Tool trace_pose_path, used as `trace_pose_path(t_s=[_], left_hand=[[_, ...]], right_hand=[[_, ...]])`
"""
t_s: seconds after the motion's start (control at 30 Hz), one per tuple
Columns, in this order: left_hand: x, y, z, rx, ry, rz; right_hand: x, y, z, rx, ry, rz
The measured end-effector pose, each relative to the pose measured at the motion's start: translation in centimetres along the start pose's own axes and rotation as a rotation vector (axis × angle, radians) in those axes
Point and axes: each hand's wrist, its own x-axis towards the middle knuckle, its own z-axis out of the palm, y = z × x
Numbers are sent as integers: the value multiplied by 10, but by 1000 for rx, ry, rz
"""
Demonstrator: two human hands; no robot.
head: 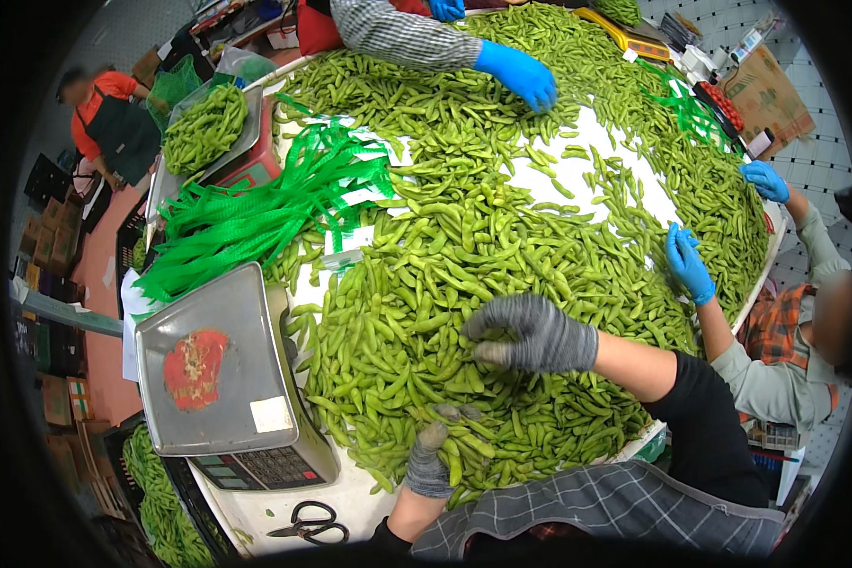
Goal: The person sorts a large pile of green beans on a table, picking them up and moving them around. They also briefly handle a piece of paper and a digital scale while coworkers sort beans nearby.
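Note:
A wide heap of green soybean pods [390,319] covers much of the white table before me. My right hand [532,334], in a grey knit glove, hovers over or touches the heap near its middle, fingers curled and apart; no pod shows plainly in it. My left hand [433,454], gloved alike, lies low at the near edge of the heap, its fingers partly among the pods; whether it grips any cannot be told. Left of the heap stands a digital scale with a bare steel pan [245,397]. Green mesh net bags [255,206] with white tags lie beyond it.
Black-handled scissors [312,524] lie at the near left. A red scale [255,153] bears a tray of pods [206,131]. Crates of pods [160,490] stand below the left edge. Blue-gloved co-workers' hands [522,74] work at the far side and right [689,263].

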Motion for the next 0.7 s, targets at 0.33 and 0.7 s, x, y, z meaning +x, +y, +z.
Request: trace_pose_path(t_s=[0.33, 0.7], left_hand=[[-3, 6, -1, 8, 28, 5], [-3, -3, -6, -23, 91, 8]], right_hand=[[91, 82, -50, -499, 399, 157], [20, 24, -33, 394, 502, 101]])
